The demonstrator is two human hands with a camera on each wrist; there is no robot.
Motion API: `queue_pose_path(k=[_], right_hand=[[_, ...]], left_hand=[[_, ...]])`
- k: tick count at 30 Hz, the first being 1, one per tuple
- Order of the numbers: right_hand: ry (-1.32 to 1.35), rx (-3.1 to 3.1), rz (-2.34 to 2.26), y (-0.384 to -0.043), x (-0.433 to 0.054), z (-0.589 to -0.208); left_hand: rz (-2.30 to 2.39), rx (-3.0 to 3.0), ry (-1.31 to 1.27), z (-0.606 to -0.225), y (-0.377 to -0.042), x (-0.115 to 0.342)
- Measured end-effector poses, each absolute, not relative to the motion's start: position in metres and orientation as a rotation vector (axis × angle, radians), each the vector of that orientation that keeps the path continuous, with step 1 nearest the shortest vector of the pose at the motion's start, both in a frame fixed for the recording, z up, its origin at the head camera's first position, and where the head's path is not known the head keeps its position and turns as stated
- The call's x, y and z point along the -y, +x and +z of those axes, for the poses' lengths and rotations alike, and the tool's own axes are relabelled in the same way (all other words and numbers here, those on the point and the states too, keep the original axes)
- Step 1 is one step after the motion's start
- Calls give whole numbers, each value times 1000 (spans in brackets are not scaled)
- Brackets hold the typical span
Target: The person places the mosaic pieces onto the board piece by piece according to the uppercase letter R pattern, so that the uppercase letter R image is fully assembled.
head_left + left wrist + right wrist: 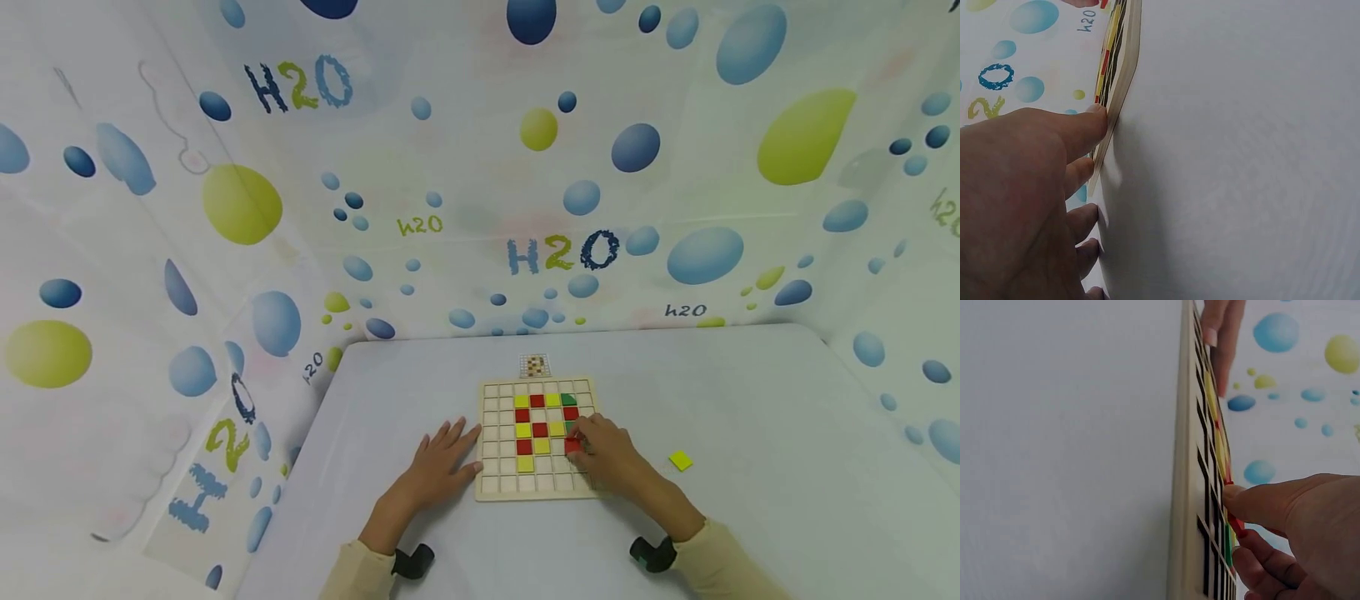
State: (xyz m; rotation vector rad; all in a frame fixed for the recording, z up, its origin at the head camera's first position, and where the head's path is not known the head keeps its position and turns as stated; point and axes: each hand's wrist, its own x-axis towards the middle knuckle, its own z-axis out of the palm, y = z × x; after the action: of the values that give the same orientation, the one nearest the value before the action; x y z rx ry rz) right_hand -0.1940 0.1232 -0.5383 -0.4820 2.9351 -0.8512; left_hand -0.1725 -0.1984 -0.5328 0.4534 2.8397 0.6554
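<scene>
A wooden grid board point(492, 486) lies on the white table, with yellow, red and green tiles in its squares. My left hand point(438, 467) rests at the board's left edge, fingers spread, the thumb point(1088, 128) touching the side. Over the right part of the board, my right hand point(613, 457) pinches a red tile point(1235, 525) between thumb and fingers. A green tile with a rounded corner point(568, 399) sits in the top tile row. Another green tile point(569, 427) is partly hidden by the right fingers.
A loose yellow tile point(681, 461) lies on the table to the right of the board. Behind the board is a small pattern card point(535, 365) with a coloured grid. A white sheet with blue and green spots point(465, 283) hangs around the table point(750, 400).
</scene>
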Motion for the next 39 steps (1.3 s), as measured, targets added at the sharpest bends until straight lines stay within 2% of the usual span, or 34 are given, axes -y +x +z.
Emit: queue_pose_path(k=[14, 28, 34, 39], right_hand=[[-607, -2925, -864, -184, -111, -544], [-872, -2900, -802, -184, -118, -544], [-872, -2901, -803, -183, -118, -543], [-670, -2908, -798, -182, -128, -537]], left_hand=[[655, -2848, 451, -533, -172, 197], [656, -2857, 439, -533, -171, 196], [656, -2851, 446, -535, -172, 198], [658, -2854, 448, -535, -172, 198]])
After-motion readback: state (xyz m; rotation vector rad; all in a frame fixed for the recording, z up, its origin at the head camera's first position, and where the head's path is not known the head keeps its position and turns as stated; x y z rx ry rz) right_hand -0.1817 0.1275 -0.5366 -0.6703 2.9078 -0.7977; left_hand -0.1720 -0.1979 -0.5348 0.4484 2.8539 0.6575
